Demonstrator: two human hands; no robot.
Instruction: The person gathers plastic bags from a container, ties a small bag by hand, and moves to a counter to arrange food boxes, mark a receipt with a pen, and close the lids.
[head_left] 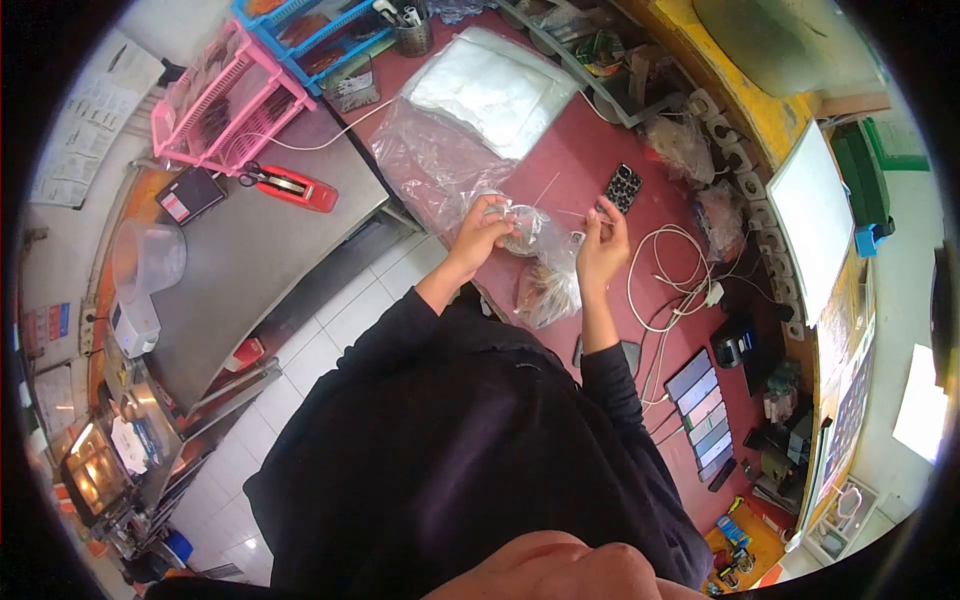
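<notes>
A clear plastic bag (548, 290) with brownish contents lies at the near edge of the red table, its gathered top between my hands. My left hand (484, 232) is at the left of the bag's top, its fingers curved; whether they grip anything is hard to tell. On the right, my right hand (604, 245) has thumb and fingertips pinched together at a thin, pale strand (572, 213). Behind my left hand spreads a large clear plastic sheet (425, 150), beside a stack of white bags (490, 85).
A patterned phone (621, 188) lies just beyond my right hand. White cables (655, 290) coil to the right, near a row of phones (700, 410). On the grey table (290, 240) at left are a red tape dispenser (297, 188) and a pink rack (230, 100).
</notes>
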